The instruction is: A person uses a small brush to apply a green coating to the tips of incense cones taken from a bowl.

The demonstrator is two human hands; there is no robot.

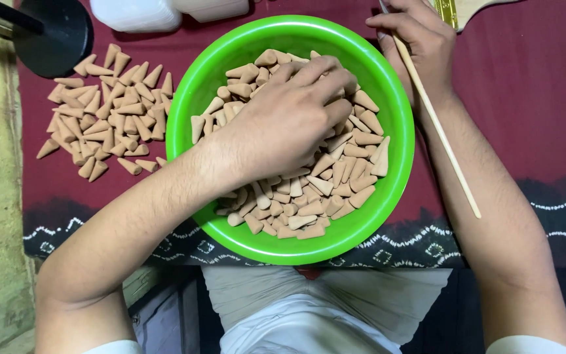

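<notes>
left hand [289,121]: palm down in the green bowl [194,98], fingers curled into the heap of tan cones [335,180]. Looks like it's closing on a few, but the fingertips are buried, so I can't tell what it's actually got.
right hand [420,42]: up past the bowl's far-right rim, pinched shut on a thin wooden stick [437,121] that slants down along the forearm.
step: I'd call this the grab-a-handful stage, digging in the bowl and nothing lifted out yet.
next move: by my guess it needs the fingers shut properly and a straight lift (the pile is loose, so cones will slide off a sloppy grip) to get over the rim.
loose pile [103,108]: more cones spread flat on the maroon cloth [532,92], left of the bowl, close to it but not touching.
edges: bowl's near rim sits right at the cloth's patterned border by the person's lap. A black round base [57,36] and a white tub [135,13] crowd the top left.
open room: bare cloth right of the bowl, beyond the right forearm; a narrow strip between bowl and loose pile.
</notes>
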